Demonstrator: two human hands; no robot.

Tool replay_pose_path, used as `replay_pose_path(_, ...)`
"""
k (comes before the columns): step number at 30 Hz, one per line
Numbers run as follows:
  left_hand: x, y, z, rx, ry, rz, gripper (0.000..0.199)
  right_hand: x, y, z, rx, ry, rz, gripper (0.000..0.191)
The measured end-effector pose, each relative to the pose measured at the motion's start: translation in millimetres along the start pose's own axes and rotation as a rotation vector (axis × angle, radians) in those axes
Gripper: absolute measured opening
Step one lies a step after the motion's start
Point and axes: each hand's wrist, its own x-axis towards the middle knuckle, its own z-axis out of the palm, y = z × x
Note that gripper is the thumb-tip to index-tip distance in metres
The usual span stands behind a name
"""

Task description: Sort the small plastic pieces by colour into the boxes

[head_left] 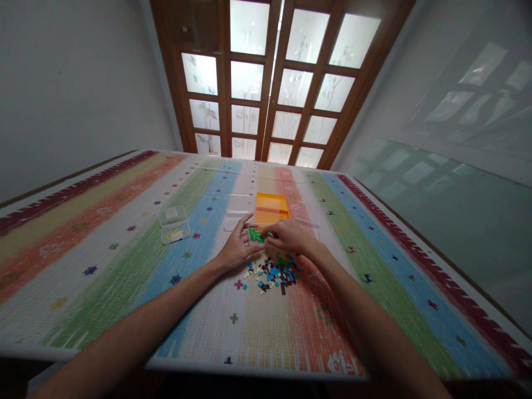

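Observation:
Green pieces [255,235] lie in a small clear box between my hands. My left hand [238,247] is at the box's left side, its fingers apart and resting by its edge. Over the box's right part is my right hand [286,235], its fingers bent together at the green pieces; whatever they pinch is too small to make out. Just nearer to me, a loose pile of small blue, brown, cream and green pieces [274,272] is spread on the striped cloth.
An orange tray [271,199] with compartments stands behind my hands, beside an open clear box [233,221]. Farther left, another open clear box [175,233] holds yellow pieces. A striped cloth [124,266] covers the table.

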Motion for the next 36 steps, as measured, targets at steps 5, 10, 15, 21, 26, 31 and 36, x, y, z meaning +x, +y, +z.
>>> replay_pose_path(5, 0.3, -1.5, -0.6, 0.001, -0.004, 0.010, 0.091, -0.2, -0.1, 0.2, -0.012, 0.009, -0.006, 0.028)
replay_pose_path(10, 0.7, -2.5, -1.0, 0.012, 0.007, -0.010, 0.091, -1.7, 1.9, 2.4, 0.038, 0.034, -0.035, 0.024)
replay_pose_path(15, 0.2, -1.3, -0.5, 0.005, -0.002, 0.001, 0.089, -2.6, 3.6, 0.3, 0.050, 0.064, -0.004, 0.026)
replay_pose_path(21, -0.7, 1.6, 1.4, 0.002, 0.006, -0.003, 0.088, -1.8, 4.7, 2.1, 0.029, 0.067, -0.005, 0.028)
replay_pose_path(26, -0.9, 1.0, 0.7, -0.001, 0.002, -0.010, 0.089, -1.5, 5.4, 7.3, 0.050, 0.049, -0.027, 0.027)
replay_pose_path(31, -0.6, 0.0, -0.4, 0.009, 0.008, -0.018, 0.090, -2.8, 6.3, 8.7, 0.043, 0.056, -0.031, 0.026)
replay_pose_path(36, -0.9, 2.0, 1.1, 0.006, -0.002, -0.010, 0.089, -2.9, 5.1, 8.1, 0.036, 0.072, -0.011, 0.030)
